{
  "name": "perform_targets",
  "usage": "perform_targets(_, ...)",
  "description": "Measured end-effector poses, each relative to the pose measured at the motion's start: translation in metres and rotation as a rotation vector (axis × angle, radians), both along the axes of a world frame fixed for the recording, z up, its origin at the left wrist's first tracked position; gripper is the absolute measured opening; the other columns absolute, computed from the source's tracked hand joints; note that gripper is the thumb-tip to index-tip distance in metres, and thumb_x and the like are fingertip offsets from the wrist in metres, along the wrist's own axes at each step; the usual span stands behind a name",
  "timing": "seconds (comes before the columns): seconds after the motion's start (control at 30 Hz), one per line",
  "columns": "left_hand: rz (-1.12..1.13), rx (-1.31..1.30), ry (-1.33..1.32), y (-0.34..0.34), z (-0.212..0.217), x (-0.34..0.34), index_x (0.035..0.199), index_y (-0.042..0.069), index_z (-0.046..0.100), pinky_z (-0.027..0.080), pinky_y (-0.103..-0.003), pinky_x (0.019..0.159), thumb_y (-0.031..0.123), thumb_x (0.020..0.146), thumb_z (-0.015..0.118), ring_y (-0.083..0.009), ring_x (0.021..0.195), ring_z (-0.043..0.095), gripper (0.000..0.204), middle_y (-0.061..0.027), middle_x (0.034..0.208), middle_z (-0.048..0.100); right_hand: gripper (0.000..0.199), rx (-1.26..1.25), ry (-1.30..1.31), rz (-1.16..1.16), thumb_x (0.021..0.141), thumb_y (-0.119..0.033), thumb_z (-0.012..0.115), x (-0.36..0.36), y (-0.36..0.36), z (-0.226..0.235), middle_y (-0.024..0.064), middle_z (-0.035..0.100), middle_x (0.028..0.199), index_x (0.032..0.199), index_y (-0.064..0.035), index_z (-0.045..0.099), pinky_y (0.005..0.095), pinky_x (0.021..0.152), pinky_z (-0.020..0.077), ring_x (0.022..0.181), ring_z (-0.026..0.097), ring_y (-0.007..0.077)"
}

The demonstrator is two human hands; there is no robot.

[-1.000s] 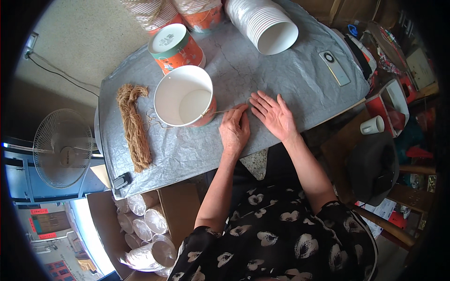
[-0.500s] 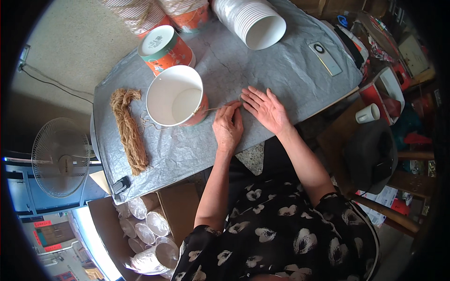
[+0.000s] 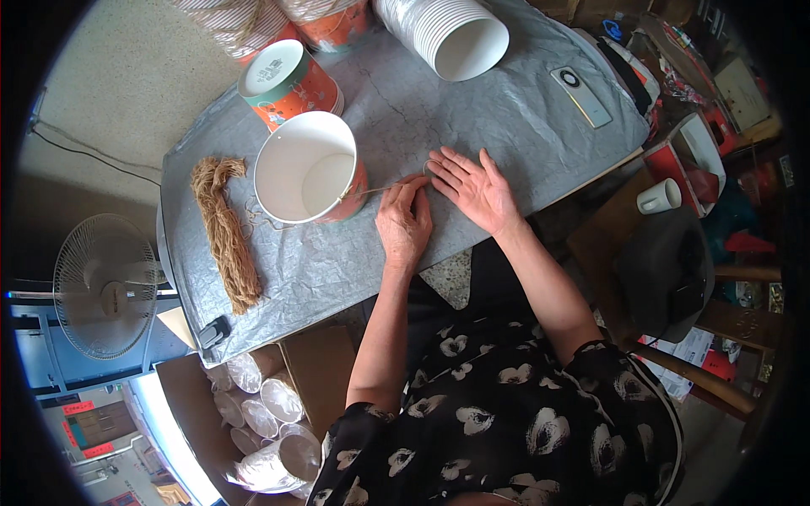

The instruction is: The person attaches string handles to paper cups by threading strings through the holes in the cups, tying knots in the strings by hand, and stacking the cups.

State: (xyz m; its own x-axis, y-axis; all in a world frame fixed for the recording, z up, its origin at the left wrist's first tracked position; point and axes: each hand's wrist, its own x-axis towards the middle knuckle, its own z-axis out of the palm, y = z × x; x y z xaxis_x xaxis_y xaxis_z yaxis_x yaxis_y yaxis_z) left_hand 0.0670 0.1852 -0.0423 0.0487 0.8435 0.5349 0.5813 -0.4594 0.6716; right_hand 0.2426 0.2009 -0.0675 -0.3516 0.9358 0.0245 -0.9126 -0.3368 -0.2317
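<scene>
A white-lined paper bucket (image 3: 278,181) with an orange outside rests tilted on the covered table, its mouth facing me. From its rim a thin twine (image 3: 371,191) runs right to my left hand (image 3: 403,223), whose thumb and fingers are closed on it. My right hand (image 3: 474,190) lies palm up just beside, fingers stretched out and thumb apart; the twine's free end curls by its fingertips. Left of the bucket lies a bundle of brown twine (image 3: 226,236). Behind it another orange paper bucket (image 3: 295,97) stands upside down.
Stacked, plastic-wrapped white buckets (image 3: 468,46) lie at the back, with orange stacks (image 3: 329,21) beside them. A phone (image 3: 580,97) lies at the right. Below the table's left edge is a cardboard box (image 3: 325,371) of wrapped cups; a fan (image 3: 108,287) stands farther left.
The fingers of my right hand have shifted slightly and its thumb stands farther out. The twine's end now bows up in a small loop between my hands. The whole view has drifted a little.
</scene>
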Motion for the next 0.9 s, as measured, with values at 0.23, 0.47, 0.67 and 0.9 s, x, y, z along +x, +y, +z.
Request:
perform_targets(0.23, 0.003, 0.009, -0.014, 0.001, 0.0, 0.001, 0.101, 0.005, 0.073, 0.056, -0.04, 0.085, 0.0, 0.088, 0.065, -0.0317, 0.098, 0.07, 0.016, -0.0103, 0.107, 0.074, 0.063, 0.011, -0.055, -0.011, 0.11, -0.039, 0.038, 0.0, 0.0, -0.001, 0.0208, 0.031, 0.162, 0.155, 0.0042, 0.03, 0.0474, 0.126, 0.0241, 0.152, 0.028, 0.0331)
perform_targets(0.47, -0.001, 0.006, -0.001, 0.0, -0.001, 0.0, 0.101, 0.005, 0.073, 0.056, -0.04, 0.086, 0.0, 0.088, 0.065, -0.0319, 0.098, 0.07, 0.016, -0.0105, 0.108, 0.074, 0.058, 0.045, -0.128, -0.022, 0.106, -0.023, 0.046, -0.001, -0.001, 0.001, 0.0199, 0.03, 0.163, 0.156, 0.0028, 0.03, 0.0467, 0.126, 0.0236, 0.152, 0.028, 0.0326)
perform_targets(0.67, -0.008, -0.005, -0.017, 0.0, 0.0, 0.001, 0.102, 0.005, 0.073, 0.056, -0.04, 0.085, 0.0, 0.088, 0.065, -0.0319, 0.098, 0.07, 0.017, -0.0103, 0.108, 0.074, 0.064, 0.15, -0.105, -0.001, 0.097, -0.008, 0.051, 0.003, 0.003, -0.009, 0.0193, 0.03, 0.163, 0.157, 0.0009, 0.03, 0.046, 0.127, 0.0223, 0.153, 0.026, 0.0319)
perform_targets(0.9, -0.004, -0.001, -0.012, -0.001, 0.0, 0.0, 0.101, 0.005, 0.073, 0.056, -0.04, 0.085, 0.0, 0.088, 0.065, -0.0316, 0.098, 0.07, 0.016, -0.0099, 0.108, 0.074, 0.062, 0.119, -0.119, -0.016, 0.1, -0.01, 0.049, 0.001, 0.002, -0.006, 0.0197, 0.027, 0.164, 0.157, 0.0, 0.029, 0.0465, 0.127, 0.0228, 0.153, 0.025, 0.0323)
